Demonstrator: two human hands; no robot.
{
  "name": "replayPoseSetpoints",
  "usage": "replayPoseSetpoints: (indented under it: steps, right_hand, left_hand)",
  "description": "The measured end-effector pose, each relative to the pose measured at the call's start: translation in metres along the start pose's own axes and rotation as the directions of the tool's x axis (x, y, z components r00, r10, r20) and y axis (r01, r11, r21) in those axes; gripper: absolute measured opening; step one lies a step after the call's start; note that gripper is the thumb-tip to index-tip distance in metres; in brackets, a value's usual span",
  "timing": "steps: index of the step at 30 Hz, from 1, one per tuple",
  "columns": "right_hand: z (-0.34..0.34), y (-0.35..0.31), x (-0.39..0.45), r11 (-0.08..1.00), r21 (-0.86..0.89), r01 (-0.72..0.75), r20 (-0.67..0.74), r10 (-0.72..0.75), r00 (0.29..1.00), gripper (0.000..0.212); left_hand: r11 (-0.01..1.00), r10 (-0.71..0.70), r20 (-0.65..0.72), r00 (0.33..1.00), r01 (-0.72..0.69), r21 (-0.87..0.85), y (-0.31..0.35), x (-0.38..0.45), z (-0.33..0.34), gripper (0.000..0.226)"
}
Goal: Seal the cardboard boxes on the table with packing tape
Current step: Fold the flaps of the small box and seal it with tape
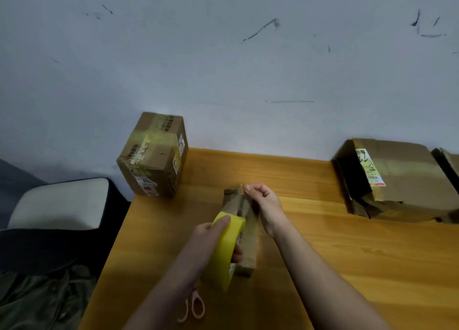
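Mid-task: left hand gripping yellow tape roll, right hand pinching pulled tape end above small box at centre; left box taped, right box gaping, unsealed.

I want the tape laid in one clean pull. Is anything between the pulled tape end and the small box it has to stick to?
Nothing visible is. The right hand pinches the tape end just above the small box, and the left hand holds the yellow tape roll against its near side. The scissors lie nearer, clear of it.
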State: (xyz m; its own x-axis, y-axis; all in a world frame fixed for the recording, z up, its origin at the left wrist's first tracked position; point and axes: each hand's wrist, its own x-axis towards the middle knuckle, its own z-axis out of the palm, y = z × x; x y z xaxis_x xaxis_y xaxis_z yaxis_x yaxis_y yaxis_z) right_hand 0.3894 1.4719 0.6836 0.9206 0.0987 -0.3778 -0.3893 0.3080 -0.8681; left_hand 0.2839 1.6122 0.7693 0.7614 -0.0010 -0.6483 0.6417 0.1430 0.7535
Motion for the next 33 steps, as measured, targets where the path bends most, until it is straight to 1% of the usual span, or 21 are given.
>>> replayPoseSetpoints:
  steps: [3,6,8,10,12,14,16,17,19,21,23,25,27,28,30,33]
  right_hand:
    - [-0.002,0.004,0.010,0.997,0.050,-0.053,-0.010,0.053,0.999,0.008]
    - [-0.005,0.004,0.016,0.992,0.079,-0.100,-0.007,0.100,0.995,0.009]
    - [-0.005,0.003,0.019,0.988,0.075,-0.133,0.002,0.133,0.991,0.010]
    - [-0.005,0.004,0.022,0.987,0.025,-0.159,0.012,0.159,0.987,0.012]
    - [-0.005,0.003,0.023,0.987,-0.019,-0.158,0.015,0.158,0.987,0.014]
    - [-0.007,-0.001,0.026,0.988,-0.066,-0.142,0.012,0.143,0.990,0.015]
    - [-0.011,-0.008,0.032,0.970,-0.222,-0.096,0.027,0.104,0.994,0.016]
    - [-0.012,-0.012,0.036,0.940,-0.338,-0.054,0.045,0.073,0.996,0.018]
    - [-0.013,-0.016,0.044,0.841,-0.539,0.049,0.104,0.009,0.995,0.022]
    - [-0.012,-0.015,0.053,0.752,-0.644,0.139,0.160,-0.046,0.986,0.025]
    - [-0.012,-0.010,0.062,0.688,-0.696,0.204,0.181,-0.107,0.978,0.028]
    - [-0.014,-0.002,0.070,0.650,-0.726,0.225,0.168,-0.150,0.974,0.031]
    - [-0.018,0.005,0.075,0.643,-0.732,0.223,0.160,-0.156,0.975,0.032]
    - [-0.020,0.008,0.077,0.645,-0.731,0.223,0.159,-0.156,0.975,0.032]
    - [-0.022,0.010,0.080,0.651,-0.729,0.212,0.150,-0.150,0.977,0.031]
    - [-0.020,0.010,0.085,0.663,-0.727,0.175,0.149,-0.096,0.984,0.029]
  left_hand:
    - [0.993,-0.069,0.016,0.997,0.071,-0.094,-0.001,0.007,0.002,0.046]
    - [0.980,-0.133,0.050,0.990,0.139,-0.140,-0.001,0.012,0.006,0.047]
    - [0.984,-0.139,0.054,0.989,0.144,-0.106,-0.002,0.016,0.013,0.046]
    - [0.990,-0.133,0.058,0.989,0.135,-0.032,-0.004,0.018,0.019,0.045]
    - [0.991,-0.135,0.057,0.989,0.135,0.006,-0.004,0.020,0.022,0.045]
    - [0.991,-0.133,0.059,0.989,0.132,0.022,-0.003,0.022,0.022,0.045]
    - [0.992,-0.129,0.060,0.990,0.128,0.019,-0.003,0.023,0.020,0.044]
    - [0.992,-0.126,0.063,0.990,0.126,0.009,-0.003,0.023,0.020,0.046]
    - [0.992,-0.124,0.064,0.990,0.125,-0.013,-0.005,0.023,0.022,0.050]
    - [0.987,-0.135,0.072,0.988,0.140,-0.072,-0.008,0.025,0.025,0.051]
    - [0.982,-0.126,0.098,0.987,0.138,-0.129,-0.012,0.030,0.027,0.044]
    - [0.984,-0.092,0.117,0.989,0.109,-0.144,-0.017,0.033,0.031,0.032]
    - [0.987,-0.061,0.103,0.993,0.076,-0.141,-0.020,0.033,0.036,0.023]
    - [0.988,-0.046,0.088,0.995,0.058,-0.141,-0.021,0.035,0.037,0.022]
    - [0.990,-0.022,0.064,0.998,0.030,-0.140,-0.022,0.038,0.037,0.023]
    - [0.990,-0.006,0.060,0.998,0.014,-0.142,-0.024,0.042,0.034,0.024]
